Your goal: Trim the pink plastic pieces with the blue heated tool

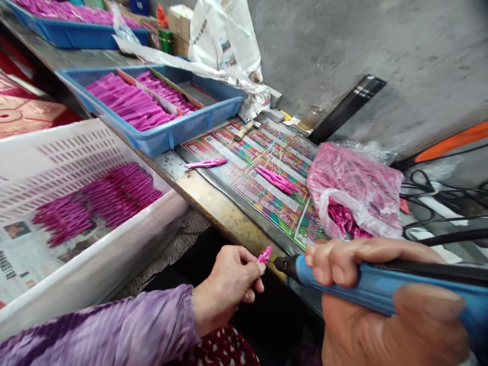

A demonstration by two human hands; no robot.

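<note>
My left hand (232, 274), in a purple sleeve, is closed in a pinch on slim pink tweezers (265, 254) with pale specks, mostly hidden by the fingers. My right hand (369, 300) is wrapped round a blue handheld power tool (362, 282) with a black nose, pointing left. The tool's thin tip is right at the tweezers; I cannot tell whether they touch. A few more pink tweezers (276, 180) lie on the printed sheet (263, 206) covering the bench, and another pair (206, 163) lies near its left edge.
A blue tray (152, 140) of pink pieces stands on the bench; a similar tray (72, 36) is farther back. At left, a white crate (125, 259) holds rows of tweezers. A pink-filled plastic bag (354, 178), black cables (430, 203) and a small hammer-like tool (246, 130) are nearby.
</note>
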